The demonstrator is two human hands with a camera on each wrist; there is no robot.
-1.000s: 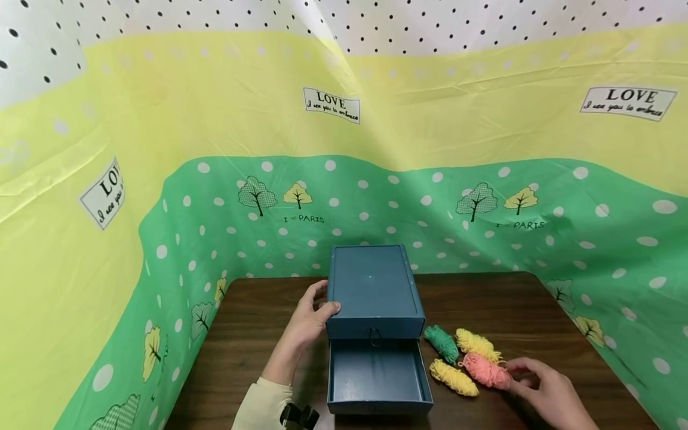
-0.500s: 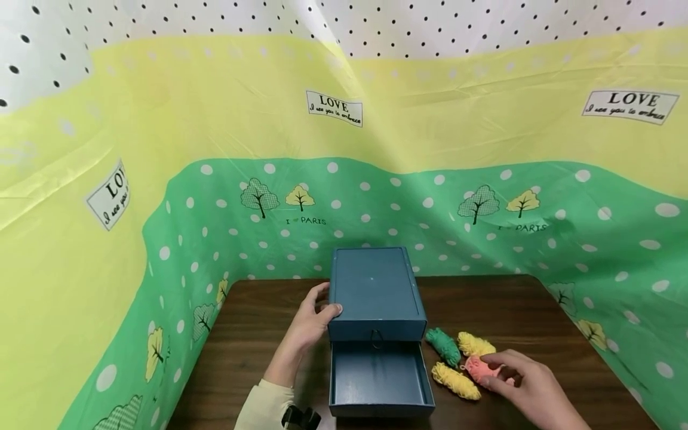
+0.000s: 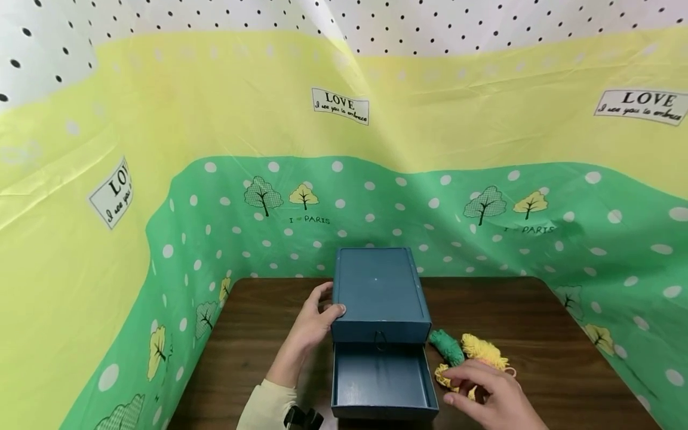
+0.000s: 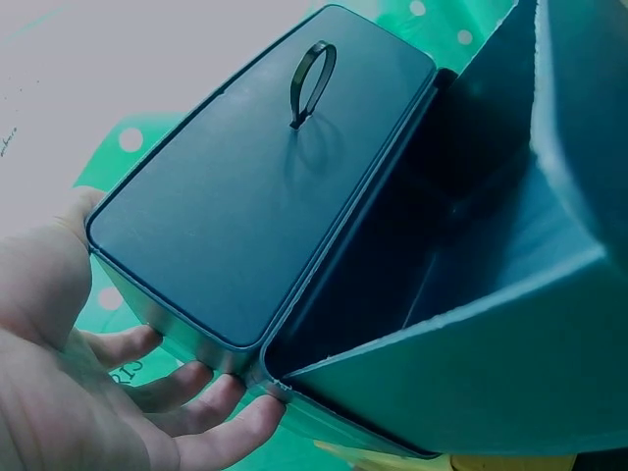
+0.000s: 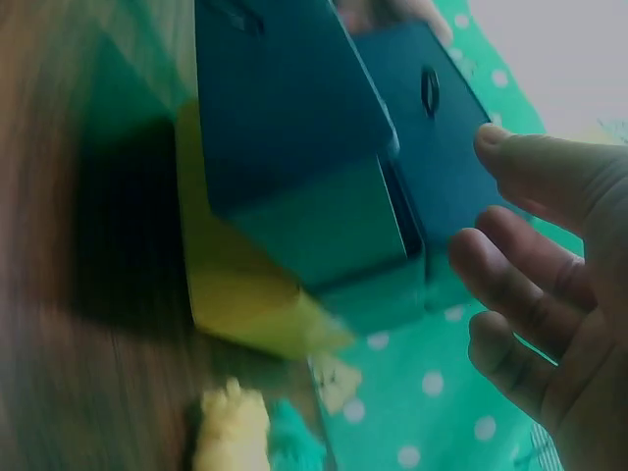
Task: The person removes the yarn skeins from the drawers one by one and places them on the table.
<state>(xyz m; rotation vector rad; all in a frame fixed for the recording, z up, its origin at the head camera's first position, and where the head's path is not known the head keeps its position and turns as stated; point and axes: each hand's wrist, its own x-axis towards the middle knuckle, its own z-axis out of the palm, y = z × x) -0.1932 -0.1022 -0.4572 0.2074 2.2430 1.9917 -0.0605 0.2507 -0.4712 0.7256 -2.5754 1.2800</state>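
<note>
A blue two-drawer box (image 3: pixel 378 286) stands on the table, its lower drawer (image 3: pixel 383 376) pulled out with nothing inside. My left hand (image 3: pixel 310 316) steadies the box by its left side, thumb over the top edge and fingers along the wall, as the left wrist view also shows. To the right of the drawer, my right hand (image 3: pixel 491 394) hovers over the yarn with relaxed, parted fingers and nothing between them. Partly under it lies the near yellow yarn bundle (image 3: pixel 443 376); the pink yarn (image 3: pixel 490 362) is mostly hidden. Beyond are a green yarn bundle (image 3: pixel 447 347) and another yellow yarn bundle (image 3: pixel 480 346).
The dark wood table (image 3: pixel 258 334) carries the box near its middle. A green and yellow patterned curtain (image 3: pixel 376 203) closes in the back and sides. Thin loop pulls hang on the drawer fronts, the upper one (image 3: pixel 380 340) just above the pulled-out drawer.
My right hand has moved left and toward me, from beside the pink yarn, across it, to over the near yellow bundle. The left hand has stayed on the box.
</note>
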